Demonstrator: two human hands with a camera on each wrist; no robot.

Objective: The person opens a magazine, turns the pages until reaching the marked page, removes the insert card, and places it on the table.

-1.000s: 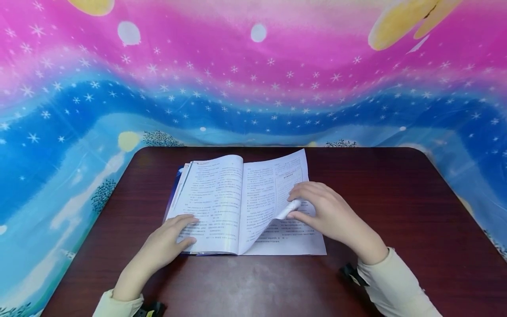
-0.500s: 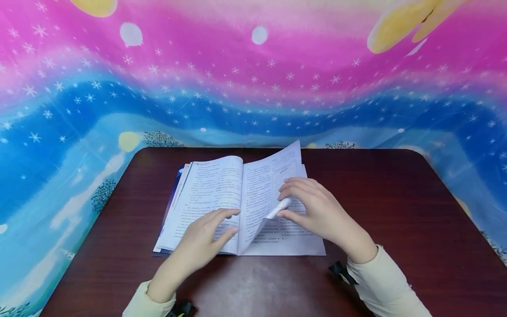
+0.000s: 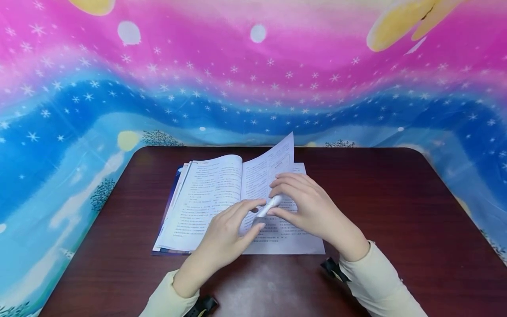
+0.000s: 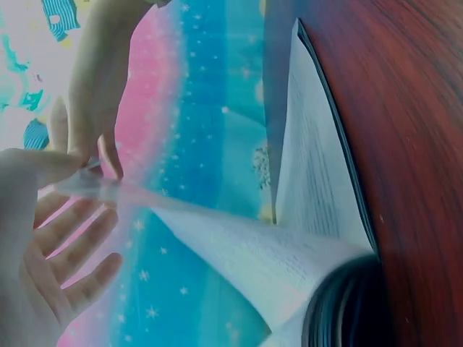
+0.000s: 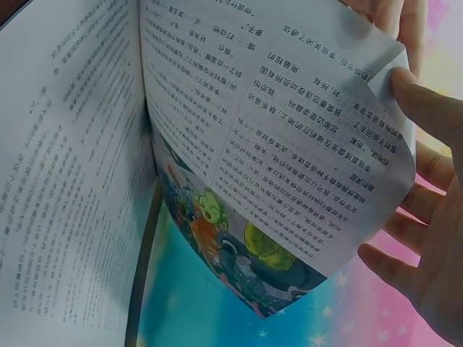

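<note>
A softcover book [image 3: 210,202] lies spread on the table with printed text on both sides. One right-hand page [image 3: 259,176] stands lifted and bowed, its near edge rolled up. My right hand [image 3: 310,209] pinches that page's near outer corner between thumb and fingers. In the right wrist view the thumb presses a folded corner, and a coloured picture [image 5: 224,231] shows on the page's back. My left hand [image 3: 225,229] is over the book's lower middle, thumb and fingers apart around the rolled edge. Whether they touch the paper I cannot tell.
The dark reddish-brown table [image 3: 380,198] extends on both sides of the book. A pink and blue patterned cloth [image 3: 214,79] hangs behind it. Black straps [image 3: 334,269] sit at both wrists, beside light sleeves [image 3: 384,281].
My left hand has left the left page's lower edge and moved right to the lifted page. My right hand has drawn the page leftward, and its far corner has risen.
</note>
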